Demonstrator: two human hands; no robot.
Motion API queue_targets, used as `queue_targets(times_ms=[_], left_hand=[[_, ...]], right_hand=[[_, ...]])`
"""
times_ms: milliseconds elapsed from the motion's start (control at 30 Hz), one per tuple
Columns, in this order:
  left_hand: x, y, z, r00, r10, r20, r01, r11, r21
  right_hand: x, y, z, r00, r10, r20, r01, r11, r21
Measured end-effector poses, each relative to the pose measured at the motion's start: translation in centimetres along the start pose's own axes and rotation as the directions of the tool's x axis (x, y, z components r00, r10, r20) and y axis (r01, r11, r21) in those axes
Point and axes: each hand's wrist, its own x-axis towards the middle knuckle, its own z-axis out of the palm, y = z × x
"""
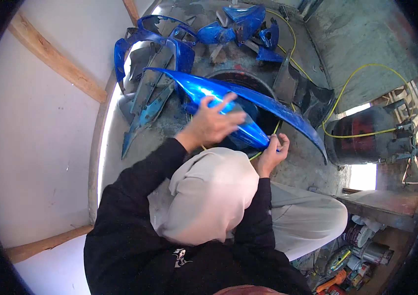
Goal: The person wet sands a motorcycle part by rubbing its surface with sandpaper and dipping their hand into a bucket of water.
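You look to be at the surface-handling step: the blue panel (204,91) slants across in front of you, above the dark round tub (248,77), narrow tip to the upper left, two arms splitting toward the right. Your right hand (274,150) is clamped on the end of the nearer arm, thumb against curled fingers. Your left hand (214,125) lies over the glossy face, fingers spread apart, blurred; can't tell if it presses down, or if anything sits under the palm.

Next move, as I judge it, calls for a firm right grip and a light left stroke along the face, with a turn of the panel to get at the farther arm. That arm reaches well out past your right hand, so it could swing or dip.

Around you: blue shells (246,22) at the far end, a blue cowl (184,54) and a faded strip (152,110) to the left, a black panel (314,101) to the right. The yellow hose (356,134) runs across the tank (356,118) and over the floor by the tub; it could snag. Your knee (214,177) sits close under your hands, limiting room on the near side. Tools (339,280) lie lower right, out of the way.
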Motion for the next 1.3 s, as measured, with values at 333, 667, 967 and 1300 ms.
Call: queue_targets(times_ms=[333,667,967,1300], left_hand=[[-0.8,-0.9,-0.2,0.988,-0.152,0.032,0.134,0.938,0.318],[-1.4,-7.4,-4.0,0.876,-0.405,-0.262,0.481,0.773,0.414],[-0.3,0.0,0.0,0.987,0.147,0.058,-0.153,0.980,0.127],[-2.5,-13.7,-21.5,0.770,-0.637,-0.043,0.592,0.687,0.422]], right_hand=[[0.1,0.0,0.3,1.000,-0.011,-0.012,0.010,0.998,-0.057],[-0.2,-0.5,0.6,1.000,0.000,0.013,0.000,1.000,-0.018],[-0.2,-0.4,0.3,1.000,0.005,0.008,-0.005,1.000,-0.015],[0.0,-0.7,0.3,0.999,0.038,-0.003,-0.038,0.999,-0.003]])
